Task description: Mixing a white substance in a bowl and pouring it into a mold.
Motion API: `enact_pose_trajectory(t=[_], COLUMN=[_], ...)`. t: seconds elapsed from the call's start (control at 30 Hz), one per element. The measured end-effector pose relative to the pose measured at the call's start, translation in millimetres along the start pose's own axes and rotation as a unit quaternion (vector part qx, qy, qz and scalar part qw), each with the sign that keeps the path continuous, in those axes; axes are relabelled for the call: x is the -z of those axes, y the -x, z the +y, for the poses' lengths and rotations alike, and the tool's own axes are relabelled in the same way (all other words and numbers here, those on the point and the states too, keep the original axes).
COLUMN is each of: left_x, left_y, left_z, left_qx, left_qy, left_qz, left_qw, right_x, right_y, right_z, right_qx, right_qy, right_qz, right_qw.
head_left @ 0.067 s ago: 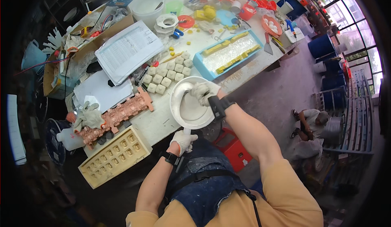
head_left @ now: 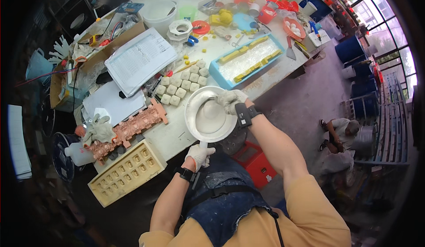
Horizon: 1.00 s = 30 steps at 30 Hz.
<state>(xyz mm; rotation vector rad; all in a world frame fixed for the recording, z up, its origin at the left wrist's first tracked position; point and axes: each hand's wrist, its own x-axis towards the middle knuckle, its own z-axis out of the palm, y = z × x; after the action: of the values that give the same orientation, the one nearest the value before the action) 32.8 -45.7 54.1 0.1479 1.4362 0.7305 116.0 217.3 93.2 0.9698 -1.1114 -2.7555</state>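
Note:
A white round pot (head_left: 189, 124) with a short handle (head_left: 203, 145) is in front of my body at the table's near edge. Thick pale grey-white liquid (head_left: 210, 124) fills its lower part, with a swirl on the surface. My left hand (head_left: 199, 155), in a white knit glove, is closed round the handle. Over the pot's far right rim, my gloved right hand (head_left: 231, 101) is closed, fingers toward the inside. Whatever it grips is hidden by the fingers and the mix. Beyond the pot stand rows of small cream blocks (head_left: 181, 84).
A light blue mould (head_left: 215, 73) with yellow strips lies far right of the pot. To the left are a copper-coloured ridged piece (head_left: 137, 122), a cream mould (head_left: 133, 167) and stacked papers (head_left: 141, 61). A red stool (head_left: 254, 165) stands below; another person (head_left: 343, 134) sits at right.
My right hand has shifted slightly right and the liquid's swirl has changed shape. My left hand stays on the handle. The whole view has shifted a little.

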Motion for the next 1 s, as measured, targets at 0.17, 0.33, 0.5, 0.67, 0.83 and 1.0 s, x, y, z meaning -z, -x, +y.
enact_pose_trajectory(t=[0.17,0.33,0.5,0.67,0.83,1.0], left_x=[8.7,16.4,16.2,4.4,6.7,5.9], left_y=[-3.1,4.3,17.0,30.7,34.5,31.7], left_z=[-1.0,20.7,66.2,78.7,75.6,69.8], left_qx=[0.021,0.028,0.021,-0.109,-0.078,-0.087], left_qy=[0.017,-0.087,-0.313,-0.591,-0.577,-0.574], left_qz=[-0.019,-0.012,0.058,0.194,0.268,0.275], left_qw=[0.999,0.996,0.948,0.776,0.768,0.766], right_x=[52.5,41.2,22.5,-8.0,36.5,119.1], right_y=[65.2,94.7,66.5,86.8,99.2,72.3], right_z=[10.2,138.7,118.5,60.2,17.3,-24.8], right_qx=[0.147,0.141,0.325,0.440,0.369,0.161], right_qy=[0.586,0.914,0.887,0.812,0.840,0.871], right_qz=[0.246,0.363,0.241,0.251,0.398,0.427], right_qw=[0.758,-0.115,-0.222,-0.288,-0.024,0.182])
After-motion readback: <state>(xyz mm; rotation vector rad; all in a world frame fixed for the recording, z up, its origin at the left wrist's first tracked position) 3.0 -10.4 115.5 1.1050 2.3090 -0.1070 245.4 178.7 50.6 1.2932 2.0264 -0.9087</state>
